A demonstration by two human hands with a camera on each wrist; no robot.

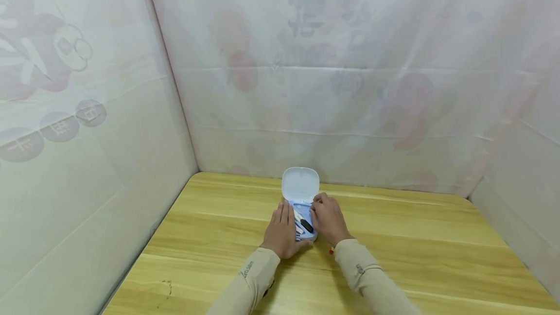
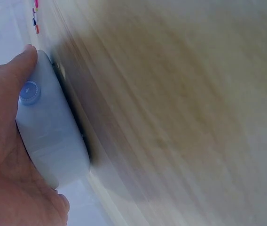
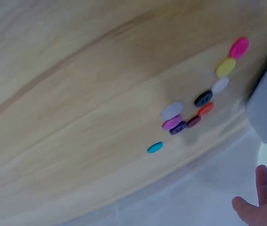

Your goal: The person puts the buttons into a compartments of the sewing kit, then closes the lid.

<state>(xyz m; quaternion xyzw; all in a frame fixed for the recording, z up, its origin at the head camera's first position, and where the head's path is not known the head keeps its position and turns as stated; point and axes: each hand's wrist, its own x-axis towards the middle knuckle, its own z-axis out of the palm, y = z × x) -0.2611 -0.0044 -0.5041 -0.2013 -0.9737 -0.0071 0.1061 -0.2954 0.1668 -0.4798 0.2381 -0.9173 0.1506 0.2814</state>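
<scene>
A small case [image 1: 302, 204] stands with its white lid [image 1: 300, 183] raised; inside its light blue tray are a black oblong thing [image 1: 307, 226] and slim white pieces too small to tell. Against the case's left side lies my left hand [image 1: 280, 235], fingers straight and together, thumb along the front. The left wrist view shows the case's front wall [image 2: 58, 136] with a round blue catch [image 2: 30, 92] by that thumb. My right hand [image 1: 329, 218] is bent at the case's right rim; its fingertips are partly hidden, and whether they pinch anything cannot be told.
Several coloured buttons, among them a pink button [image 3: 239, 47], a yellow button [image 3: 225, 67] and a turquoise button [image 3: 155, 147], lie on the wooden table [image 1: 210, 237] by the case. Printed curtains [image 1: 262, 86] stand behind the table and at its sides.
</scene>
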